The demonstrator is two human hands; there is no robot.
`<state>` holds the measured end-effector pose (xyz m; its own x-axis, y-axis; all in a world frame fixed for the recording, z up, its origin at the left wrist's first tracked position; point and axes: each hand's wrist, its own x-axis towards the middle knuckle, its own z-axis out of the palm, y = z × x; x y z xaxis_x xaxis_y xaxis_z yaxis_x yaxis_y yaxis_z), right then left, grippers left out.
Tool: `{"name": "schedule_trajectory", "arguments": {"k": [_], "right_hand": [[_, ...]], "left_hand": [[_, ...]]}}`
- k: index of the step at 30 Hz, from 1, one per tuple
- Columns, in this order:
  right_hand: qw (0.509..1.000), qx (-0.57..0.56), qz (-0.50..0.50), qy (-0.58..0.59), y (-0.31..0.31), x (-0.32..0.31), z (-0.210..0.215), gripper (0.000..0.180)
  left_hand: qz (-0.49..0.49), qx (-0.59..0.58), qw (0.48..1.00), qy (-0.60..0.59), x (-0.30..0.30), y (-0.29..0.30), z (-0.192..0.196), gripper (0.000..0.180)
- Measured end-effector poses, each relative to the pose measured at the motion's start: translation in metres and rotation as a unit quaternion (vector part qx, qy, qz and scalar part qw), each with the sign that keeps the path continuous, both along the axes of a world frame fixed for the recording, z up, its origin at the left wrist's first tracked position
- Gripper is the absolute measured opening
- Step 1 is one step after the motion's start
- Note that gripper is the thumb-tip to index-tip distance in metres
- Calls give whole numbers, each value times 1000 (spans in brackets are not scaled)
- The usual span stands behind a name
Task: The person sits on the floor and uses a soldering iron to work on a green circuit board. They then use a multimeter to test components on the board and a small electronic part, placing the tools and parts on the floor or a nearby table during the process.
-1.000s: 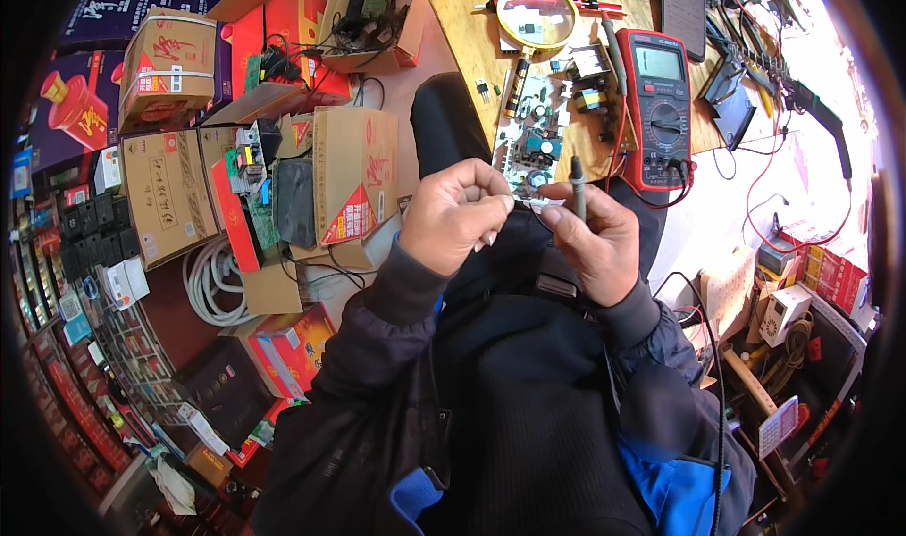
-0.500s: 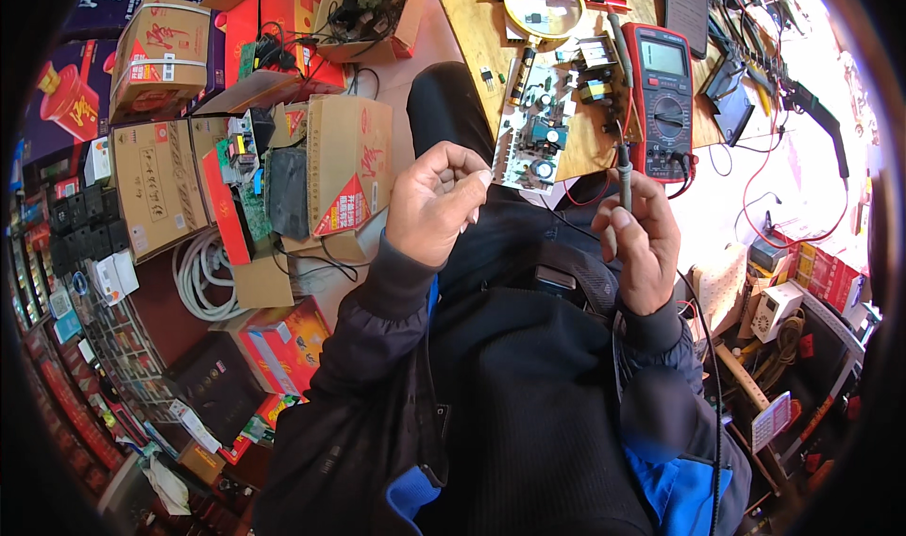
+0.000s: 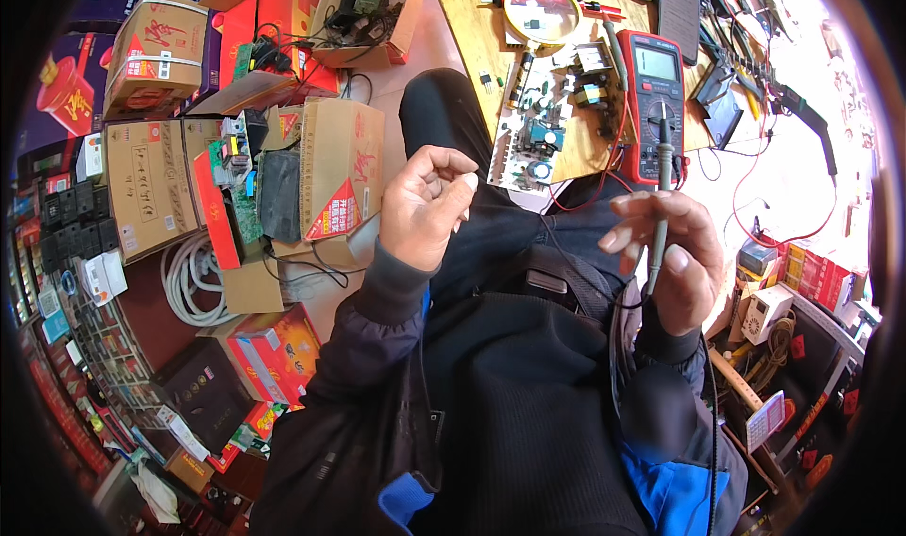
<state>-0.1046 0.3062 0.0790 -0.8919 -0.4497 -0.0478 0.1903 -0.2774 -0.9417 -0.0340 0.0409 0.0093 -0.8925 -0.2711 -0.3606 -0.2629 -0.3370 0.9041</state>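
Note:
My right hand holds a slim grey test probe loosely between thumb and fingers, its dark tip pointing up in front of the red multimeter. A dark cable runs down from the probe. My left hand is raised over my lap, fingers curled and thumb pressed to the forefinger; anything inside it is too small or hidden. Between the hands, at the bench edge, lies a circuit board crowded with capacitors and coils. A small black transistor-like part sits left of the board.
A yellow-rimmed magnifying glass lies beyond the board on the wooden bench. Another grey probe rests beside the meter. Cartons of electronic parts stand on the left. A coiled white hose and a red box flank me.
My right hand has moved right, its fingers opening out around the probe, which now tilts slightly and stands before the meter. The left hand keeps its curled shape.

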Motion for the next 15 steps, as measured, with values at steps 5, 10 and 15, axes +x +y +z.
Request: {"name": "schedule_trajectory", "arguments": {"k": [5, 10, 15], "right_hand": [[994, 42, 9, 98, -7, 1, -5, 41], [931, 227, 1, 285, -18, 5, -15, 20], [922, 275, 36, 271, -35, -3, -21, 16]], "left_hand": [[3, 1, 1000, 8, 4, 0, -10, 15], [30, 127, 991, -34, 6, 8, -32, 26], [17, 257, 964, -71, 10, 20, -49, 39]]}}
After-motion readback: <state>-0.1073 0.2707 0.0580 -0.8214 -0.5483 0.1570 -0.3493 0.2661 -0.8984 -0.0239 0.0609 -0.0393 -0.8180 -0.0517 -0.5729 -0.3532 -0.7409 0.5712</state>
